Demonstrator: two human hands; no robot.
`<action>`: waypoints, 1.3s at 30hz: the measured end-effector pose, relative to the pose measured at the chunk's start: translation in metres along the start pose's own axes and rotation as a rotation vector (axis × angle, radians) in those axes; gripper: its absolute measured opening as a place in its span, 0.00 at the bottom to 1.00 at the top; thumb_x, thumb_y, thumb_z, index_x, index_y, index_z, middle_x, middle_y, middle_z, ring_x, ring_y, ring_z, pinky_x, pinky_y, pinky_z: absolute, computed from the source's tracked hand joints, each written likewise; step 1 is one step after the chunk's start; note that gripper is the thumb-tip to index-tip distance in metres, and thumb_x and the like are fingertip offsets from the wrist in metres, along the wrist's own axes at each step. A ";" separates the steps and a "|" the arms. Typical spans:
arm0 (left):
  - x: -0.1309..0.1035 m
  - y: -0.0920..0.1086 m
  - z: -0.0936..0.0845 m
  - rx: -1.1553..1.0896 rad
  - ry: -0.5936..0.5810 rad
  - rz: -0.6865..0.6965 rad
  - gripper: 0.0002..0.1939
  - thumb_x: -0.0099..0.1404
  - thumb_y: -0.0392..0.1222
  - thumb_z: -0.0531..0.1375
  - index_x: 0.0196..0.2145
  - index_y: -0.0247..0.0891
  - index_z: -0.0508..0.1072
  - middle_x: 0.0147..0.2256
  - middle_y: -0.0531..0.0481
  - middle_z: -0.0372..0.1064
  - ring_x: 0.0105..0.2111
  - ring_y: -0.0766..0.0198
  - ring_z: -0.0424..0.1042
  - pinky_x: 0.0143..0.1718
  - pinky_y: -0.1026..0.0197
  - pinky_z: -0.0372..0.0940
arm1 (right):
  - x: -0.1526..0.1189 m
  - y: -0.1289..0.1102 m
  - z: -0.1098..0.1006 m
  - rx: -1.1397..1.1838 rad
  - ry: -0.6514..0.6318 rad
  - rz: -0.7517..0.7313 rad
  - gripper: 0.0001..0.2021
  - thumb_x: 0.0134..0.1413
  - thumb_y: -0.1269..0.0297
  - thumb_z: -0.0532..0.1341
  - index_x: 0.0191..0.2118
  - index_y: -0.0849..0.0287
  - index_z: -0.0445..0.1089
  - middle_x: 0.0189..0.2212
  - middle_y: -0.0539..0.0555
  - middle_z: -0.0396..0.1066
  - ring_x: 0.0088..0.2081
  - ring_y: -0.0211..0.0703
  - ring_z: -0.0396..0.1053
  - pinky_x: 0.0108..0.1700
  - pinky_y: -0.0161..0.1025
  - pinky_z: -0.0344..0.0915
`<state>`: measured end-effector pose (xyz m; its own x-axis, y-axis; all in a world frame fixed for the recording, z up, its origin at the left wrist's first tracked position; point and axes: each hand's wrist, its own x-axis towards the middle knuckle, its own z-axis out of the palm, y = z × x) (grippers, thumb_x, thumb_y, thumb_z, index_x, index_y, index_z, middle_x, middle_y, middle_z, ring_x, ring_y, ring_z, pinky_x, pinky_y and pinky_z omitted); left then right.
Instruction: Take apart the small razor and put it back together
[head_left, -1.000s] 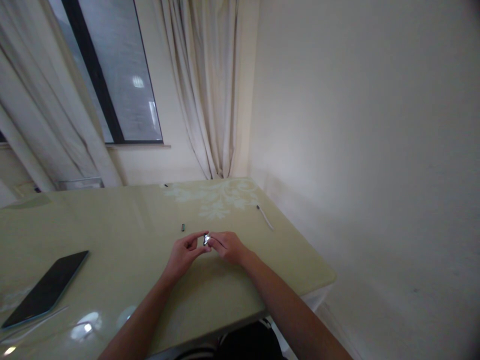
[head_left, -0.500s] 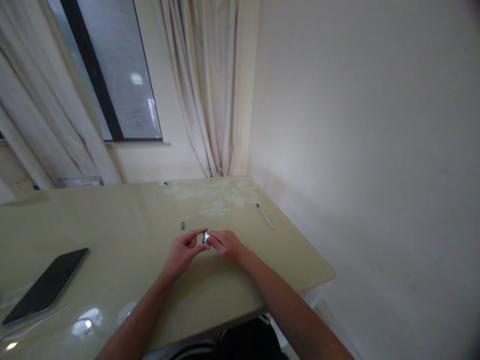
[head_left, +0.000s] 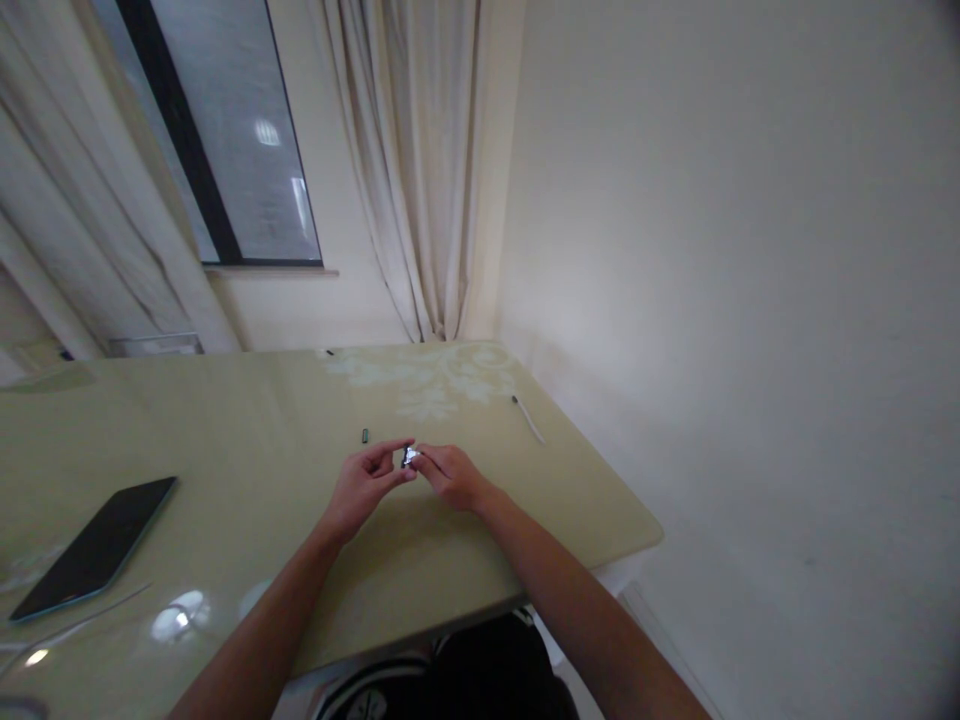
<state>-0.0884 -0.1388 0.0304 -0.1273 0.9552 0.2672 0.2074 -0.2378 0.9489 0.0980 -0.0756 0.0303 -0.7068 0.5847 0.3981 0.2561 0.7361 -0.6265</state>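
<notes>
One dark tablet (head_left: 94, 550) lay at left. Left hand (head_left: 364, 487) and right hand (head_left: 454, 478) both pinched one small shiny object (head_left: 409, 456) over the table (head_left: 247, 430). Beyond: one small dark rectangular piece (head_left: 365, 436), one dark-tipped white stick (head_left: 529, 421). Surface glossy, yellow-green, white floral print (head_left: 427, 390). Room: two curtains (head_left: 405, 150), one window (head_left: 232, 130).

Dim, soft light with bright glare on the tabletop (head_left: 262, 430)

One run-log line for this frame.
left hand: pinching small shiny item; right hand: pinching it too; table: small dark piece, flat black slab, dark-tipped white strip
</notes>
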 end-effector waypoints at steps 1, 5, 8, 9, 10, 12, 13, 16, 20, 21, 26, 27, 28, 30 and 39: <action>0.000 0.000 0.000 0.013 0.006 0.002 0.33 0.49 0.57 0.74 0.49 0.35 0.81 0.24 0.62 0.42 0.24 0.70 0.47 0.27 0.65 0.46 | 0.000 0.000 0.000 -0.013 -0.001 0.000 0.16 0.74 0.57 0.50 0.38 0.57 0.70 0.31 0.51 0.71 0.34 0.40 0.66 0.38 0.34 0.58; 0.001 -0.003 0.003 0.063 0.029 0.010 0.35 0.47 0.60 0.74 0.48 0.34 0.82 0.23 0.62 0.43 0.23 0.70 0.47 0.27 0.64 0.44 | 0.000 0.002 0.000 -0.034 -0.012 -0.002 0.16 0.74 0.59 0.50 0.37 0.57 0.70 0.30 0.51 0.70 0.32 0.40 0.66 0.37 0.34 0.57; 0.002 -0.003 0.004 0.079 0.045 0.024 0.35 0.47 0.60 0.74 0.48 0.34 0.82 0.23 0.62 0.43 0.23 0.70 0.46 0.27 0.64 0.44 | 0.000 0.002 -0.001 -0.034 -0.008 -0.011 0.16 0.74 0.59 0.51 0.35 0.58 0.69 0.28 0.50 0.68 0.31 0.39 0.65 0.36 0.33 0.56; 0.002 -0.003 0.004 0.075 0.042 0.027 0.35 0.48 0.60 0.74 0.48 0.34 0.82 0.23 0.62 0.43 0.23 0.70 0.46 0.27 0.64 0.44 | 0.000 0.001 -0.002 -0.035 -0.006 -0.014 0.16 0.73 0.59 0.51 0.35 0.58 0.69 0.28 0.50 0.68 0.31 0.39 0.65 0.36 0.33 0.56; 0.002 -0.002 0.004 0.069 0.039 0.029 0.34 0.48 0.59 0.74 0.48 0.35 0.82 0.23 0.62 0.42 0.23 0.70 0.46 0.27 0.64 0.44 | 0.000 0.001 -0.003 -0.035 -0.007 -0.016 0.16 0.74 0.59 0.51 0.36 0.58 0.69 0.28 0.50 0.69 0.31 0.39 0.65 0.37 0.33 0.56; 0.001 0.001 0.004 0.058 0.026 0.027 0.34 0.49 0.59 0.73 0.49 0.35 0.82 0.24 0.61 0.42 0.24 0.70 0.46 0.27 0.64 0.44 | 0.000 0.000 -0.005 -0.036 -0.012 -0.022 0.16 0.74 0.58 0.51 0.37 0.57 0.70 0.29 0.50 0.70 0.32 0.39 0.66 0.37 0.34 0.56; 0.001 0.002 0.004 0.057 0.020 0.025 0.34 0.50 0.59 0.73 0.49 0.35 0.82 0.24 0.61 0.42 0.24 0.70 0.46 0.27 0.64 0.45 | 0.000 0.000 -0.006 -0.041 -0.014 -0.025 0.16 0.74 0.58 0.50 0.37 0.57 0.71 0.29 0.51 0.70 0.32 0.40 0.66 0.37 0.34 0.56; 0.000 0.002 0.002 0.070 0.007 0.022 0.33 0.50 0.58 0.73 0.49 0.35 0.82 0.24 0.61 0.42 0.24 0.70 0.47 0.27 0.65 0.45 | -0.001 0.000 -0.007 -0.075 -0.011 -0.022 0.17 0.74 0.57 0.51 0.37 0.57 0.72 0.30 0.51 0.71 0.33 0.40 0.67 0.37 0.34 0.55; 0.001 -0.001 0.000 0.091 -0.005 0.038 0.32 0.51 0.57 0.73 0.50 0.35 0.82 0.24 0.61 0.41 0.24 0.70 0.46 0.27 0.64 0.45 | -0.001 0.002 -0.007 -0.079 -0.005 -0.022 0.17 0.74 0.56 0.51 0.38 0.57 0.73 0.30 0.51 0.72 0.32 0.40 0.67 0.36 0.34 0.55; 0.001 -0.002 -0.001 0.100 -0.009 0.044 0.32 0.51 0.57 0.73 0.50 0.36 0.82 0.24 0.61 0.41 0.24 0.70 0.46 0.28 0.64 0.45 | -0.001 0.002 -0.007 -0.077 -0.009 -0.021 0.17 0.74 0.57 0.51 0.39 0.57 0.73 0.30 0.51 0.72 0.32 0.40 0.67 0.36 0.34 0.55; 0.003 -0.004 -0.002 0.157 -0.005 0.078 0.32 0.51 0.59 0.73 0.49 0.36 0.82 0.23 0.62 0.42 0.23 0.70 0.47 0.27 0.65 0.45 | -0.001 0.001 -0.006 -0.122 -0.010 0.010 0.15 0.73 0.58 0.53 0.39 0.56 0.74 0.31 0.52 0.73 0.34 0.41 0.68 0.37 0.34 0.56; 0.003 -0.004 -0.003 0.172 -0.001 0.083 0.32 0.50 0.59 0.73 0.48 0.36 0.82 0.22 0.62 0.43 0.23 0.70 0.47 0.26 0.65 0.45 | -0.001 0.001 -0.007 -0.134 -0.008 0.016 0.15 0.73 0.59 0.53 0.39 0.56 0.74 0.32 0.52 0.74 0.34 0.41 0.68 0.38 0.34 0.56; 0.004 -0.004 -0.003 0.186 0.001 0.088 0.33 0.50 0.60 0.73 0.48 0.36 0.83 0.22 0.62 0.43 0.22 0.70 0.46 0.26 0.65 0.44 | -0.001 0.001 -0.007 -0.141 -0.011 0.019 0.14 0.73 0.59 0.53 0.39 0.56 0.74 0.32 0.52 0.74 0.35 0.41 0.68 0.38 0.34 0.56; 0.005 -0.004 -0.003 0.208 -0.006 0.099 0.33 0.49 0.61 0.73 0.47 0.35 0.83 0.21 0.63 0.43 0.22 0.71 0.46 0.26 0.65 0.44 | -0.002 0.002 -0.007 -0.136 -0.024 0.017 0.14 0.73 0.59 0.54 0.40 0.56 0.74 0.32 0.51 0.74 0.35 0.41 0.69 0.38 0.34 0.56; 0.005 0.001 -0.005 0.177 -0.122 0.081 0.33 0.55 0.59 0.70 0.52 0.36 0.80 0.21 0.62 0.47 0.22 0.70 0.49 0.24 0.66 0.46 | -0.002 0.009 -0.004 -0.042 -0.034 0.043 0.16 0.73 0.58 0.53 0.38 0.57 0.75 0.28 0.49 0.71 0.32 0.38 0.65 0.35 0.33 0.54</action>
<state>-0.0938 -0.1350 0.0333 0.0129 0.9511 0.3087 0.3804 -0.2902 0.8781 0.1042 -0.0686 0.0259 -0.7165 0.6045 0.3482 0.3133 0.7248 -0.6136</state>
